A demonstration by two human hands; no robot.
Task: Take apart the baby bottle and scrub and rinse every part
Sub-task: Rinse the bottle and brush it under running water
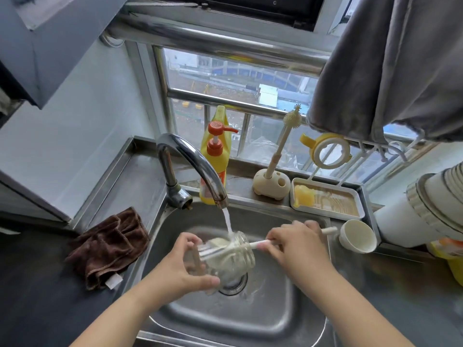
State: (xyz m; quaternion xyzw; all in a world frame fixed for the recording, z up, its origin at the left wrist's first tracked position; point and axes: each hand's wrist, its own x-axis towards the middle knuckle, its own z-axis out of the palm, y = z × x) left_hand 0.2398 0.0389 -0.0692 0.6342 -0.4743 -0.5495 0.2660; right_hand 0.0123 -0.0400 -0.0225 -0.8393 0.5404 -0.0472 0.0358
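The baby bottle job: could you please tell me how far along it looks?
Done: the bottle is apart, its yellow ring drying on the rack. In hand: the left hand holds the bottle under the tap's stream while the right hand works the brush. Left: rinsing; other parts' state is unclear.

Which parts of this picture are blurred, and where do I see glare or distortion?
Head view: the bottle and brush under the running water are smeared by motion, the left hand and right hand less so; daylight from the window glints on the faucet; the wide lens bends the window bars and the sink rim.
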